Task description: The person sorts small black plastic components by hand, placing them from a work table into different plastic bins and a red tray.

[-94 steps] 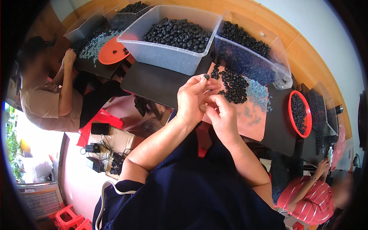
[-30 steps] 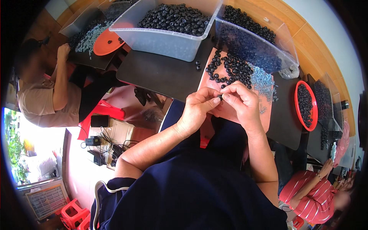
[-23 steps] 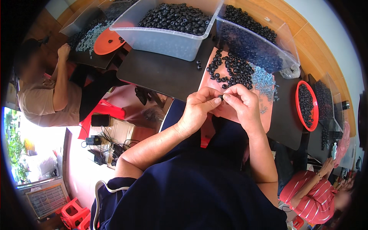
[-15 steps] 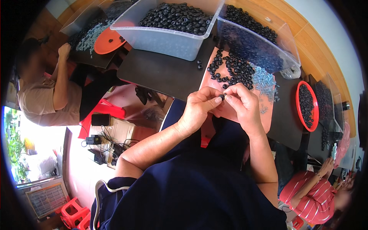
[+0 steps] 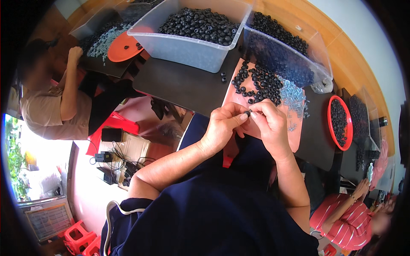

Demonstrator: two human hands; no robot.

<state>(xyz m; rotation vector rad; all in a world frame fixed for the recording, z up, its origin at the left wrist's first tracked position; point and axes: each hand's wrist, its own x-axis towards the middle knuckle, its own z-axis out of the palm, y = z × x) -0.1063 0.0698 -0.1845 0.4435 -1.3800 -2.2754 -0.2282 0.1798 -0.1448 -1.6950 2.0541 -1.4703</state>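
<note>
Two other people flank the scene: a person in a plain tan shirt (image 5: 57,117) at the left, and a person in a red shirt with white stripes (image 5: 346,222) at the lower right. Next in size comes a dark, flat-topped table (image 5: 175,87), running in front of the wearer's body. On its far side stands a large, translucent plastic tub (image 5: 185,57), well filled with round black beads. Close to the tub's right is a clear plastic bin (image 5: 279,53), also loaded with black beads. A flat, salmon-orange sheet (image 5: 290,138) lies on the table in front of that bin. To the sheet's right, a red oval bowl (image 5: 351,128) holds more black beads; at the far left, near the tan-shirted person, a round orange plate (image 5: 119,50) carries a few.

The wearer's left hand (image 5: 222,128) and right hand (image 5: 272,128) come together over the near edge of the sheet, fingertips meeting. Beyond them on the sheet lies a loose heap of black beads (image 5: 267,83), and against its right side a scatter of tiny, pale blue pieces (image 5: 293,96).

Smallest is one small, round black bead (image 5: 247,114), pinched between the left thumb and fingers. The right thumb and forefinger close in right beside it; whether they grip anything, I cannot tell.
</note>
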